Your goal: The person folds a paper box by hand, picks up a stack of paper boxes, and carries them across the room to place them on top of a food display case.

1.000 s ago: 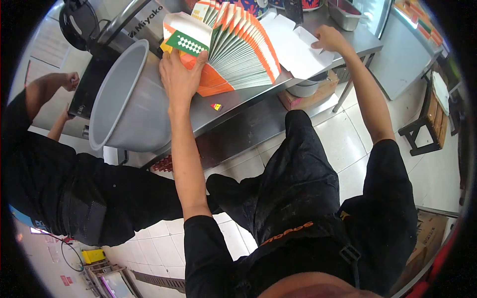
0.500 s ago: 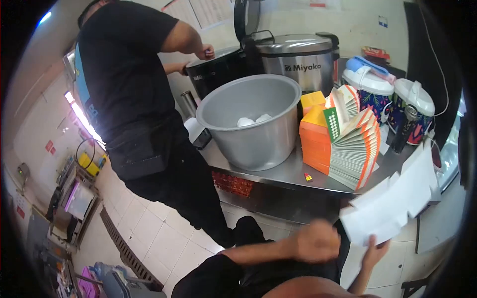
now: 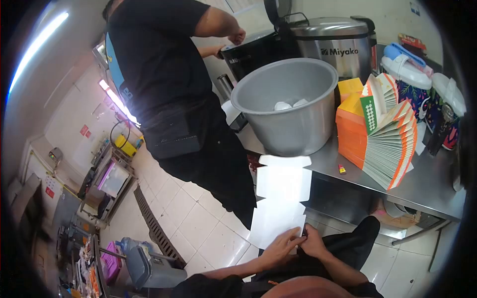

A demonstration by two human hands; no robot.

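An unfolded white cardboard box blank (image 3: 282, 186) with notched side flaps stands out in front of me, over the floor and the table's edge. At its near end my left hand (image 3: 281, 248) is closed on the card, fingers pressed together across the lower edge. My right hand (image 3: 313, 243) grips the near right corner with curled fingers, touching the left fingertips. On the table, a fanned stack of flat orange-and-white box blanks (image 3: 390, 149) leans beside a large grey pot (image 3: 283, 131) with small white things inside. A small red-and-yellow packet (image 3: 342, 169) lies before the stack.
A co-worker in black (image 3: 164, 84) stands at the left, hands at a black rice cooker (image 3: 253, 57). A steel Miyako cooker (image 3: 330, 44) and patterned white-lidded containers (image 3: 410, 82) stand on the steel table (image 3: 427, 184). A grey bin (image 3: 151, 270) is lower left.
The box blank has swung from the right to in front of me, carried by my right hand. My left hand has come onto it. The view has turned right.
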